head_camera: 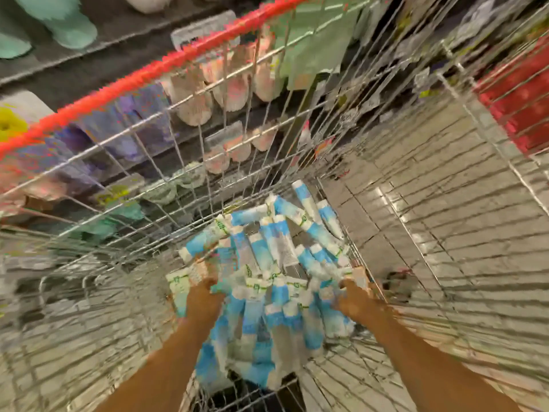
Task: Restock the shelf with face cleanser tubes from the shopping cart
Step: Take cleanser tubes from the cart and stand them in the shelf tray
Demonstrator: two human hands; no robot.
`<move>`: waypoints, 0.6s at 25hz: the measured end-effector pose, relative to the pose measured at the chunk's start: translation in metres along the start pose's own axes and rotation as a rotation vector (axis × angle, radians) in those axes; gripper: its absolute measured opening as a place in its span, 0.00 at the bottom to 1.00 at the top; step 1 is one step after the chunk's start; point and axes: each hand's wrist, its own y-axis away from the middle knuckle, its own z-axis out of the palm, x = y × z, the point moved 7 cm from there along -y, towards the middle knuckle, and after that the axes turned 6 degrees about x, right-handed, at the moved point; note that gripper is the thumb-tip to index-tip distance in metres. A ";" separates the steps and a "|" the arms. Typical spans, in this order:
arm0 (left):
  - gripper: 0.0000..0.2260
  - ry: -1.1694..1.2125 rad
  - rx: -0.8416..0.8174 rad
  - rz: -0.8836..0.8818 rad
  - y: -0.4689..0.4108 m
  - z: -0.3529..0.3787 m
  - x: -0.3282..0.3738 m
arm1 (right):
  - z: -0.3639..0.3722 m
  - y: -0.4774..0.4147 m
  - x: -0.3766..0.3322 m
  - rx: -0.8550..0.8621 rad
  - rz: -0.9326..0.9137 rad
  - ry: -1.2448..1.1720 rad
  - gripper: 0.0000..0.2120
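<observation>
Several blue-and-white face cleanser tubes (267, 263) lie heaped on the floor of a wire shopping cart (190, 150) with a red top rim. Both my arms reach down into the cart. My left hand (203, 301) rests on the left side of the pile, fingers curled around tubes there. My right hand (358, 298) is at the pile's right edge by the cart wall, fingers curled over tubes. The frame is motion-blurred, so the exact grip of each hand is unclear.
Beyond the cart's left wall stand dark shelves (124, 34) with mint, purple and pink packaged goods. A tiled floor (445, 233) shows through the cart's right side. A red object (523, 93) sits at the far right.
</observation>
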 end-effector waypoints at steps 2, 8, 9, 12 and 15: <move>0.15 -0.198 0.015 0.113 -0.022 0.014 -0.018 | 0.026 -0.019 0.012 -0.018 -0.025 -0.040 0.27; 0.18 -0.930 -0.052 0.462 -0.066 0.056 -0.023 | 0.062 -0.052 0.027 0.107 -0.115 -0.386 0.21; 0.19 -1.013 -0.070 0.477 -0.067 0.059 -0.022 | 0.062 -0.055 0.028 0.124 -0.108 -0.324 0.24; 0.22 -1.057 -0.154 0.361 -0.064 0.059 -0.020 | 0.055 -0.056 0.032 0.110 -0.083 -0.059 0.28; 0.23 -1.034 -0.327 0.259 -0.056 0.041 -0.008 | 0.029 -0.040 0.020 -0.067 -0.143 0.128 0.28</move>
